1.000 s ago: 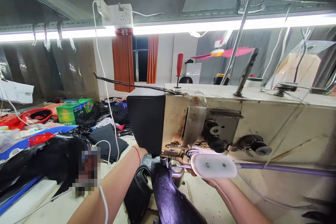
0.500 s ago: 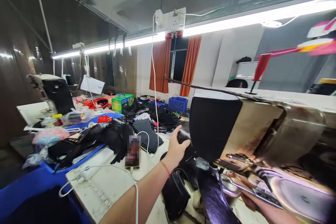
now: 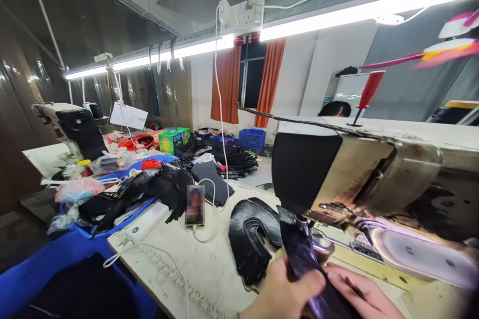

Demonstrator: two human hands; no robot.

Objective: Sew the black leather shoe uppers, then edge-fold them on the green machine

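A shiny black leather-like piece [image 3: 299, 246] hangs from the needle area of the sewing machine [image 3: 309, 172] toward me. My left hand [image 3: 290, 289] grips it from the left, thumb across the top; motion blurs it a little. On its right side my right hand [image 3: 361, 286] is closed against the same piece, with a small dark pointed thing [image 3: 355, 288] between the fingers, its kind unclear. Left of the machine head lies a stack of curved black pieces [image 3: 239, 232] on the white table [image 3: 209, 269].
A phone [image 3: 195, 207] on a cable and a white power strip [image 3: 149, 222] lie to the left. Beyond them are dark flat panels [image 3: 213, 182] and a blue bin [image 3: 90, 244] heaped with black material. A red-handled screwdriver [image 3: 370, 89] stands on the machine.
My left hand has come back from beside the machine head to the black piece, leaving the curved stack in view. My right hand has moved out from under the machine toward me.
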